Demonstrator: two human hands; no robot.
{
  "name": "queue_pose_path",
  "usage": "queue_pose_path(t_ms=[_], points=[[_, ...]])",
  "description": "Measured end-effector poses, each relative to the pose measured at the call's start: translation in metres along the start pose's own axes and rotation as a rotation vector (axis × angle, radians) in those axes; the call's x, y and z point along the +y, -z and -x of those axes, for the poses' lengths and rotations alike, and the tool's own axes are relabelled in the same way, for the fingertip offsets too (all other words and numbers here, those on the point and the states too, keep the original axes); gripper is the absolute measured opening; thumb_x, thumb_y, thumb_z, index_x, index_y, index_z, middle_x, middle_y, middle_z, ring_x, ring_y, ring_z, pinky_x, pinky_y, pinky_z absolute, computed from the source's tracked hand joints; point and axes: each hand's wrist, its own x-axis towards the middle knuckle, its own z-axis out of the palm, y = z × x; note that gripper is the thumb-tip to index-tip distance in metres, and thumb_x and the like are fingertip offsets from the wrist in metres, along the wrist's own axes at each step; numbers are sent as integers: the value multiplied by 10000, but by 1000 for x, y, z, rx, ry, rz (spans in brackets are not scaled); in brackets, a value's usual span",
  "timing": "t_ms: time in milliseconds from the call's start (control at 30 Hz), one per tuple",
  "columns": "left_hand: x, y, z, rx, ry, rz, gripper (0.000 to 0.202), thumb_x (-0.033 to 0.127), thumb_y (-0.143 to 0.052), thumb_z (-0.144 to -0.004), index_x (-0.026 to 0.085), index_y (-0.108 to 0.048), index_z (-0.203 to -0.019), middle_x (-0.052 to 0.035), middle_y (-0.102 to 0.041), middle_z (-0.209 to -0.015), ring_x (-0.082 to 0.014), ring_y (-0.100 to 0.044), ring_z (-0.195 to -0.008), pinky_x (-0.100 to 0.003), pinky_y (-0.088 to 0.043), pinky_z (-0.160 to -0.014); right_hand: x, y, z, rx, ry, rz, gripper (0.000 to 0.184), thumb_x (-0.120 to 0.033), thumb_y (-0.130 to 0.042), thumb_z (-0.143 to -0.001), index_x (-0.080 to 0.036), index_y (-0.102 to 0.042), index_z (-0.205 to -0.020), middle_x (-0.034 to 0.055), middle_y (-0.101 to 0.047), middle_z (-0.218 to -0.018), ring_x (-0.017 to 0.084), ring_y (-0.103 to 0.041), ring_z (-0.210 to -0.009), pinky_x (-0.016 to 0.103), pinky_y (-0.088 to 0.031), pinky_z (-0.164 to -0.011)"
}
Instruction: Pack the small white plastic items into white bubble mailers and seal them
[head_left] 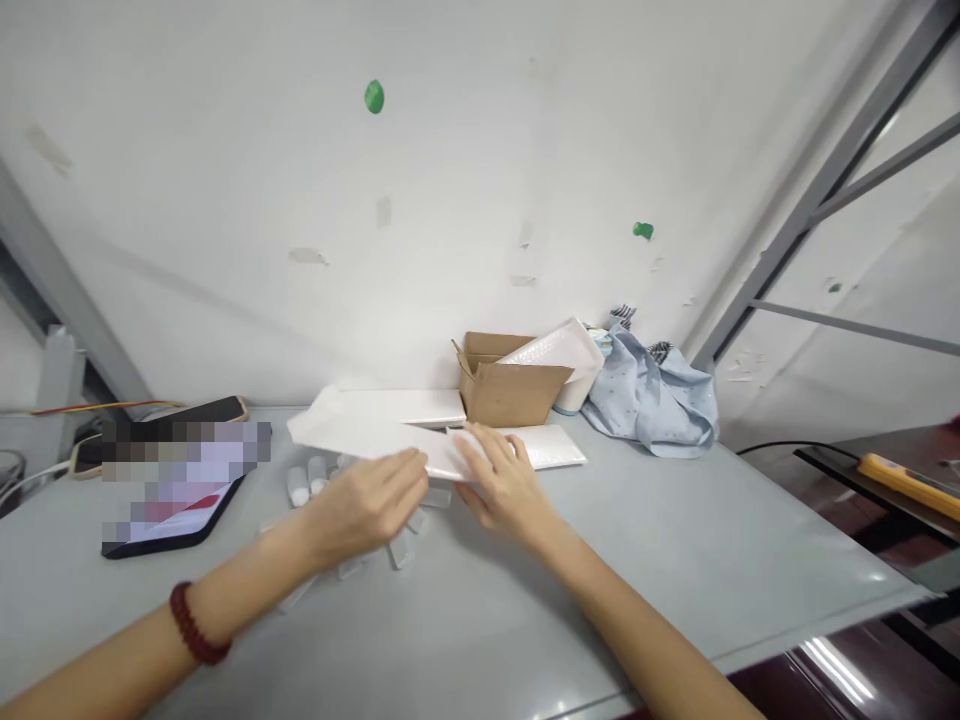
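Observation:
My left hand pinches the edge of a white padded envelope above the grey table. My right hand has its fingers closed on the right part of the same envelope, near a dark gap at its edge. Whether something small is inside cannot be made out. Behind and to the right lie more white padded envelopes, flat on the table. Under and beside my left hand are several small clear and whitish plastic pieces, partly hidden by my arm.
A large phone or tablet lies at the left, with another dark device and cables behind it. By the wall stand an open cardboard box holding a white envelope, a white roll and a light blue cloth bag.

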Motion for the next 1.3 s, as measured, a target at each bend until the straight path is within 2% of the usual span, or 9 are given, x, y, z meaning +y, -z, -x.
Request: queue_pose_path(t_ms=[67, 133, 300, 367, 467, 633, 867, 1067, 1300], points=[[10, 2, 14, 69, 35, 66, 209, 56, -417, -914, 136, -609, -896, -86, -688, -882, -190, -645, -879, -308, -535, -774, -8, -6, 4, 43, 88, 40, 374, -89, -464, -890, -144, -528, -1254, 167, -610, -1224, 271, -553, -1111, 464, -374, -956], [3, 4, 33, 44, 210, 165, 176, 109, -456, -911, 155, -626, -917, -79, -704, -909, -200, -645, -925, -340, -528, -838, -8, -13, 8, 90, 146, 76, 394, -8, -412, -873, -116, -555, -1224, 164, -661, -1137, 257, -597, -1037, 439, -399, -922], [-50, 15, 72, -91, 1244, 445, 279, 335, -543, -835, 148, -650, -1013, -135, -671, -1102, -320, -599, -1049, -521, -466, -927, 1, -23, 8, 215, 162, 142, 463, 48, -360, -855, -79, -523, -1269, 207, -560, -1298, 293, -497, -1214, 430, -392, -923], [-64, 19, 79, -151, 1471, 715, 333, 409, -538, -826, 157, -666, -1002, -119, -702, -1026, -303, -644, -961, -477, -528, -848, 1, -23, 6, 250, 163, 169, 487, 66, -339, -849, -73, -500, -1288, 208, -541, -1321, 300, -464, -1249, 435, -391, -933], [-70, 22, 80, -145, 1631, 1207, 349, 492, -565, -810, 186, -703, -904, -86, -733, -904, -256, -675, -872, -371, -577, -750, -3, -23, 6, 269, 155, 227, 499, 72, -316, -860, -83, -473, -1307, 201, -542, -1321, 295, -459, -1259, 441, -396, -948], [-59, 24, 71, 33, 1764, 1502, 402, 544, -623, -784, 159, -713, -852, -71, -731, -837, -205, -660, -766, -313, -571, -653, -8, -21, 8, 212, 155, 268, 506, 66, -293, -872, -101, -435, -1328, 236, -496, -1350, 327, -424, -1289, 508, -390, -947], [-37, 22, 55, -16, 1861, 1509, 222, 260, -776, -651, 140, -709, -826, -38, -730, -746, -155, -653, -675, -217, -519, -605, -16, -11, 8, 101, 51, 35, 529, -35, -393, -860, -162, -361, -1372, 203, -397, -1430, 313, -314, -1361, 536, -361, -998], [-5, 22, 38, -196, 1617, 1763, 246, 334, -709, -728, 130, -722, -864, -61, -737, -754, -187, -663, -678, -265, -504, -623, -31, 4, 9, -107, 104, -101, 876, -243, -600, -742, -178, -126, -1475, 215, -58, -1547, 391, -29, -1423, 669, -153, -1053], [19, 21, 30, -372, 1345, 1831, 213, 327, -703, -719, 142, -705, -825, -23, -727, -790, -197, -650, -798, -267, -472, -733, -39, 11, 9, -196, 104, -257, 942, -309, -645, -634, -178, -163, -1433, 201, -309, -1398, 360, -220, -1357, 638, -101, -1069]])
